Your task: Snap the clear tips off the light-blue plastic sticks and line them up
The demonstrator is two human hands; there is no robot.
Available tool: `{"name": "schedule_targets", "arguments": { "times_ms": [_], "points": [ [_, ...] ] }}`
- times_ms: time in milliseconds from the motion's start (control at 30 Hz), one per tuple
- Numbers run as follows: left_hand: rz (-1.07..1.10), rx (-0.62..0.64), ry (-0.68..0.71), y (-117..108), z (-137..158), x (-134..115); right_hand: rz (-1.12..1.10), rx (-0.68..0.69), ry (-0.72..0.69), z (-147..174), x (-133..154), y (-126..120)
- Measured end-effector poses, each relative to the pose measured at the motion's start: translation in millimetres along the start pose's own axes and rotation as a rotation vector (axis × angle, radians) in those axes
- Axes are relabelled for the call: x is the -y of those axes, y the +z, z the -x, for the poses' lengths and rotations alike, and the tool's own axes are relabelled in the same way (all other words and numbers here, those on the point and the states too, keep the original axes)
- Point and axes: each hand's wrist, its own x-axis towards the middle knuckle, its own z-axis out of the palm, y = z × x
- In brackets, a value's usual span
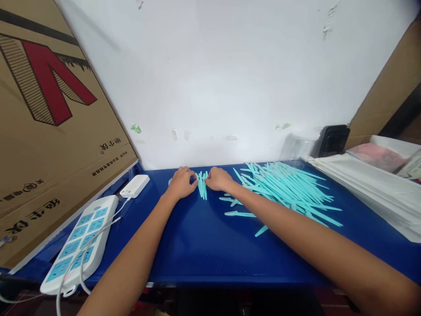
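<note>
A small bunch of turquoise eyebrow razors [201,188] stands out on the blue table near the wall, their lower ends drawn together. My left hand [183,182] grips the bunch from the left with curled thumb and fingers. From the other side my right hand [218,179] pinches its right edge; those fingertips are partly hidden. To the right, a large loose pile of the same razors [283,186] spreads over the table, some with pale clear caps. A few stray ones lie beside and under my right forearm.
On the left are a white power strip [105,210] with cables and a small white box [134,186], beside a big cardboard carton [66,145]. A clear plastic jar [300,147], a black holder [332,140] and white bags [365,182] stand right. The white wall [210,87] closes the back.
</note>
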Motion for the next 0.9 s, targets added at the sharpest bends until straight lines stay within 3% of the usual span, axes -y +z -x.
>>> {"name": "schedule_targets", "arguments": {
  "times_ms": [567, 900],
  "points": [
    [0.144, 0.025, 0.067, 0, 0, -8, 0.029, -0.096, -0.174, -3, -21, 14],
    [0.181, 0.074, 0.044, -1, 1, -9, 0.000, -0.074, -0.226, -5, -26, 13]
  ]
}}
